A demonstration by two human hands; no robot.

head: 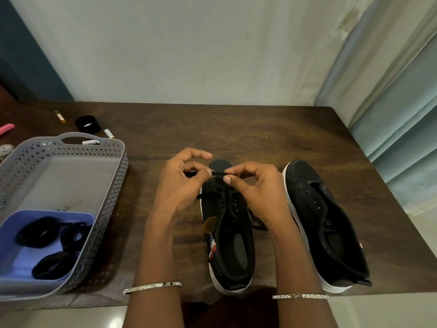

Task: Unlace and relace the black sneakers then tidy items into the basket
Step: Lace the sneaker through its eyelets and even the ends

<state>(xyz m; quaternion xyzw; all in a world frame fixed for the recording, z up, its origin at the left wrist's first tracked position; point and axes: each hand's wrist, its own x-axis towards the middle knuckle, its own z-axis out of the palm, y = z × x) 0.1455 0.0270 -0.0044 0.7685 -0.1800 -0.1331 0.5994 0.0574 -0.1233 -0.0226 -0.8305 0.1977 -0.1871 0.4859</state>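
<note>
Both hands, left hand (184, 178) and right hand (253, 183), pinch black lace (218, 173) over left sneaker (227, 223) toe on table (260, 133); lace could slip, skipping an eyelet if tension drops.

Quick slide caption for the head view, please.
Relacing: left hand and right hand pinch a black lace over the left sneaker; right sneaker unlaced, basket alongside.

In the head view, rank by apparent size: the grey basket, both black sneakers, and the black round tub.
1. grey basket
2. sneaker with the lace and laceless sneaker: about alike, not ranked
3. black round tub: smallest, though farthest from the camera
</note>
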